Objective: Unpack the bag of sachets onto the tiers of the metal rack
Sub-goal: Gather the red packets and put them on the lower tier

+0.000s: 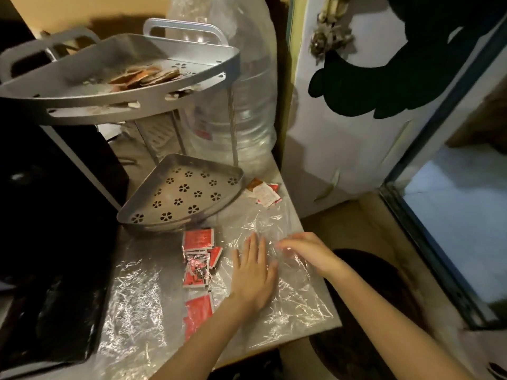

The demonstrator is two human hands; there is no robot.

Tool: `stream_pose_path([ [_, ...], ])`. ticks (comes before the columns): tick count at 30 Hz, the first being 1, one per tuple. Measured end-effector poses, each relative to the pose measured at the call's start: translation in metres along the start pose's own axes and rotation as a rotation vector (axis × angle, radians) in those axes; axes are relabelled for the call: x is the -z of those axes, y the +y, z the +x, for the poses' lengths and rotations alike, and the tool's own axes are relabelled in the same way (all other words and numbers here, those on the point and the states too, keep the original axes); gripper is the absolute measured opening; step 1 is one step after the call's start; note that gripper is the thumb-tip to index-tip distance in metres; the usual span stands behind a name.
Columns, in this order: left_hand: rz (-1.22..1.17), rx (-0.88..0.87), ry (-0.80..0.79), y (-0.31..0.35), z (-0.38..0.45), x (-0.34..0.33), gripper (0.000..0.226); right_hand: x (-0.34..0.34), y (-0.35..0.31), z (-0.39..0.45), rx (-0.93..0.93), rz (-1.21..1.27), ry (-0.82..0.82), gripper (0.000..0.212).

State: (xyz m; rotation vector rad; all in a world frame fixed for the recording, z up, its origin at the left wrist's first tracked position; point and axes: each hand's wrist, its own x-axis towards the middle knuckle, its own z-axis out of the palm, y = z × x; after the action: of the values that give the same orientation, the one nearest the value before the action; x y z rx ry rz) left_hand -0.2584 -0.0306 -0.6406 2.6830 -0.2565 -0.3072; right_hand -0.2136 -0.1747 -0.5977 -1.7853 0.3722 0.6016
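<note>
- Metal rack [120, 102], upper left of frame: top tier already carries brownish sachets [145, 76]; lower tier [183, 193], centre, bare and perforated.
- Red sachets [198, 259], lower centre: loose on the table just left of the bag; probably light, flat, slick. Best pinched by an edge or gathered as a stack.
- Left hand [253, 272]: flat on the bag, fingers spread, gripping nothing.
- Clear plastic bag [285, 281], lower centre-right: limp, crinkly, slippery, apparently emptied.
- Right hand [304, 249]: blurred; fingers appear loosely extended over the film.
- White-and-red sachets [263, 194], centre right, beside lower tier.
</note>
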Motion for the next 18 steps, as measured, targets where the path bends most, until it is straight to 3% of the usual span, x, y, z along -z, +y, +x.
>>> stream_pose_path([
  [2,-0.036,-0.015,0.008,0.0,-0.001,0.002,0.08,0.0,-0.003,-0.001,0.017,0.027,-0.002,0.015],
  [4,-0.097,-0.026,0.031,0.0,-0.002,0.005,0.074,0.001,-0.008,-0.002,0.046,0.038,-0.032,0.008],
  [11,-0.131,-0.055,0.206,-0.003,-0.005,0.028,0.071,0.008,-0.044,-0.015,0.239,-0.012,-0.055,0.015],
  [18,-0.69,-0.15,0.353,0.019,-0.005,0.063,0.058,0.006,-0.094,-0.028,0.371,0.083,-0.147,0.023],
])
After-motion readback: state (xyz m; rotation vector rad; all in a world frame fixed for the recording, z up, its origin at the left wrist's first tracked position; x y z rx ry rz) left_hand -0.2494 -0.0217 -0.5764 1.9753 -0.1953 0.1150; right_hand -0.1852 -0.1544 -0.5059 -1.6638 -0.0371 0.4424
